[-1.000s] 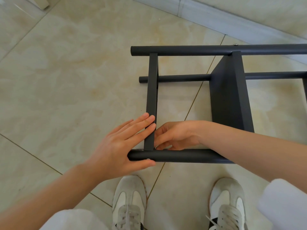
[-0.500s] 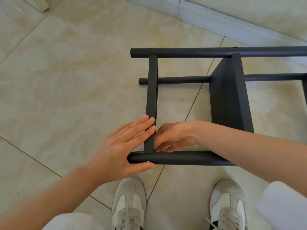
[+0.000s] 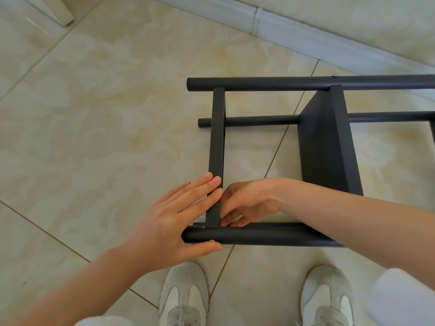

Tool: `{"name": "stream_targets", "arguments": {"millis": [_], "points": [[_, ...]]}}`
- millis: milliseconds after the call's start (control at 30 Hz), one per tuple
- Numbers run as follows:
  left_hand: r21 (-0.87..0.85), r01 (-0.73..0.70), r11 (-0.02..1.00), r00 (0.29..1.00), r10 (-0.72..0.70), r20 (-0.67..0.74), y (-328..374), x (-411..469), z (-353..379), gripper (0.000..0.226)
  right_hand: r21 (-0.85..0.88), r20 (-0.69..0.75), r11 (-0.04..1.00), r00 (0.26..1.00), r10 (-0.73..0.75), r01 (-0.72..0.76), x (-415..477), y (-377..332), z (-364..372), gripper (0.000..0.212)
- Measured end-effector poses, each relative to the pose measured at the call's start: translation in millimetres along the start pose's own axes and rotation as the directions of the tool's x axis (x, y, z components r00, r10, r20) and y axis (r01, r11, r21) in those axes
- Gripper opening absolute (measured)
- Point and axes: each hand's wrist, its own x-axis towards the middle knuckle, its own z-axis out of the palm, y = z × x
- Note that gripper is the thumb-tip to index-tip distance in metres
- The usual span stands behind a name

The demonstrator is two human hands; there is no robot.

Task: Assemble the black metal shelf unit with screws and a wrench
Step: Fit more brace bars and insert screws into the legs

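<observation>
two hands at one corner joint. left hand [image 3: 164,222] spread flat, straight fingers pressing the flat crossbar [image 3: 217,137] from its outer side, thumb lying along the near tube [image 3: 259,236] just under a silver screw head [image 3: 212,241]. right hand [image 3: 247,201] curled against the inner side of the same joint, fingertips tucked into the bar-and-tube corner; cannot tell whether pinching a nut or only steadying. likely seating that screw by feel. press firmly with the left palm to hold the holes in line, turn by fingertip until snug, and save the wrench for the final tightening. beyond the hands, black shelf unit [image 3: 327,142] lying on its side on the tiled floor [image 3: 94,114], far tube [image 3: 282,83] past both hands, shelf panel right of the right wrist.
</observation>
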Motion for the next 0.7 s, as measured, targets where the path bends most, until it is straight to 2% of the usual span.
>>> {"name": "stream_targets", "arguments": {"millis": [100,267,600,700], "points": [[0.001,0.001,1.000,1.000,-0.001,-0.001,-0.6,-0.4,0.4,0.082,-0.015,0.008,1.000,1.000,0.003,-0.003,-0.6,-1.6,-2.0,0.021],[0.006,-0.006,1.000,1.000,0.006,-0.001,-1.0,-0.8,1.2,0.082,-0.015,0.035,1.000,0.999,0.017,-0.016,-2.7,-2.3,-4.9,0.012],[-0.005,-0.013,1.000,1.000,0.013,-0.009,-2.2,-1.5,2.4,0.082,-0.034,0.048,0.999,0.999,0.013,-0.012,-1.4,-1.4,-4.2,0.029],[-0.005,-0.012,1.000,1.000,0.012,-0.007,-2.3,-1.4,2.4,0.082,-0.038,0.060,0.999,0.998,0.012,-0.010,-3.0,-2.9,-4.7,0.023]]}}
